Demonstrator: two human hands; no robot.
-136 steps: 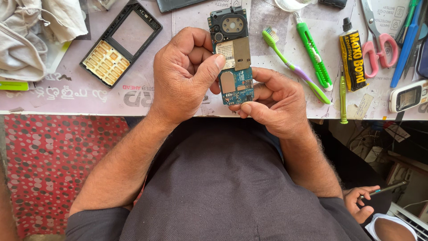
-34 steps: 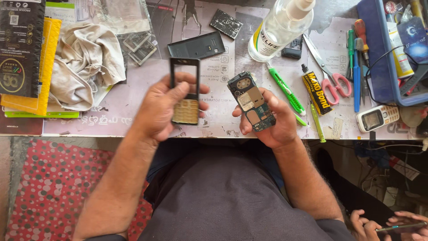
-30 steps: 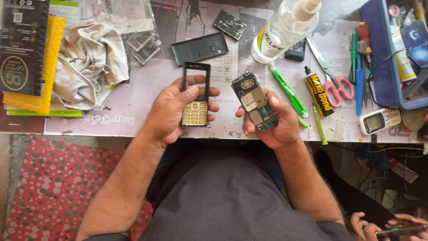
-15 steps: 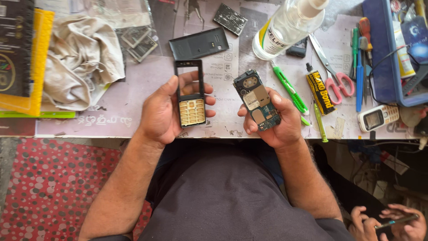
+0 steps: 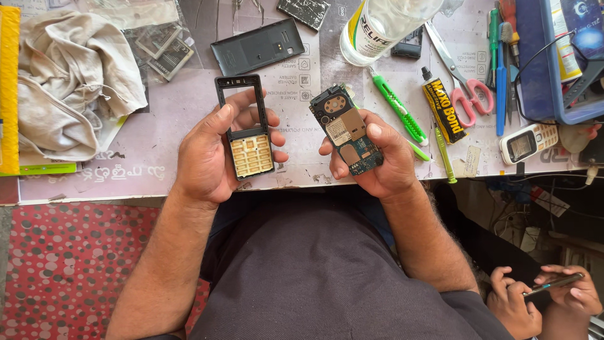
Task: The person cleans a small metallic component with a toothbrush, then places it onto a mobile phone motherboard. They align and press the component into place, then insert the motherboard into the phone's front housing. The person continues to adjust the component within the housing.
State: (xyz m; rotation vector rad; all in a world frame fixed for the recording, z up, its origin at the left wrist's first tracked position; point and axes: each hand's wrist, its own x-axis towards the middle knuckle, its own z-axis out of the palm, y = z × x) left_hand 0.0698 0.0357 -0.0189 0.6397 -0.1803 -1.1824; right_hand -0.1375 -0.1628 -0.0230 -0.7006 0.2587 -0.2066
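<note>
The left hand (image 5: 207, 154) has its fingers closed around a black keypad frame (image 5: 246, 126), thumb on its left edge. At its 3 o'clock, the right hand (image 5: 377, 157) grips a circuit board (image 5: 347, 130), fingers wrapped narrowly, above the surface (image 5: 157, 119).

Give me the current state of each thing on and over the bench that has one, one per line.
left hand: grip shut on phone front frame
phone front frame: held, screen window empty, keypad in place
right hand: grip shut on circuit board
circuit board: bare, out of its case, tilted
black back cover: detached, flat on bench
scissors: closed
white phone: assembled, lying flat
cloth: crumpled
</note>
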